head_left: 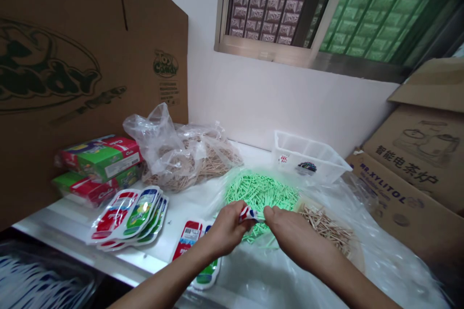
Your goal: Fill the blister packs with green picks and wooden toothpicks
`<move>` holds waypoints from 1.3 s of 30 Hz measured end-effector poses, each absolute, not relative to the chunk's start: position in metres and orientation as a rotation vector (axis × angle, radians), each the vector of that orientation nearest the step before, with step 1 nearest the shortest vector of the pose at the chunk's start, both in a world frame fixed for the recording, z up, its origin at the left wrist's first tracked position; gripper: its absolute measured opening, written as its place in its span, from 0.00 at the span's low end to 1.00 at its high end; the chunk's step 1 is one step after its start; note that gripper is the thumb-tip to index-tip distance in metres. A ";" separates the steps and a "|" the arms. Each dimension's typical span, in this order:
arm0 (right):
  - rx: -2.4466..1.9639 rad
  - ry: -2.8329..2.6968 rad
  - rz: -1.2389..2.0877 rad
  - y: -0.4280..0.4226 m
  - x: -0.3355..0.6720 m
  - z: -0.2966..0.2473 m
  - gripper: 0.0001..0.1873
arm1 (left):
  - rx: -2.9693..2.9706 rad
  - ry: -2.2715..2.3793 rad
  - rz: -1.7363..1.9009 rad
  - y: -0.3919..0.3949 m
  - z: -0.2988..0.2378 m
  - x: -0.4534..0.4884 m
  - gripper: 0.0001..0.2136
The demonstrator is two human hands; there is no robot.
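Printed packet (249,213) sits between both hands (228,228), gripped from either side.

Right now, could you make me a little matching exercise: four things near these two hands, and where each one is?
Things:
1. green sticks
2. white tub
3. red-and-green boxes
4. patterned item

Places:
A. in the left hand, close against the right hand
B. at the back, below the window
C. piled just beyond the hands
D. stacked in front of the big cardboard box

Pairs: 1-C, 2-B, 3-D, 4-A
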State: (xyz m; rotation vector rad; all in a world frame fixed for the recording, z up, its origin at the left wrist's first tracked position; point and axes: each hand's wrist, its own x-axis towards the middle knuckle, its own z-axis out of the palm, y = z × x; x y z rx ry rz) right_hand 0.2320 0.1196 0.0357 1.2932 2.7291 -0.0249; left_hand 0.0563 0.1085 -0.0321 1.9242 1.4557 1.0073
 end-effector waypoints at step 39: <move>1.739 2.714 -2.144 0.138 0.224 -0.027 0.17 | 1.090 0.988 1.133 0.097 -0.069 0.076 0.18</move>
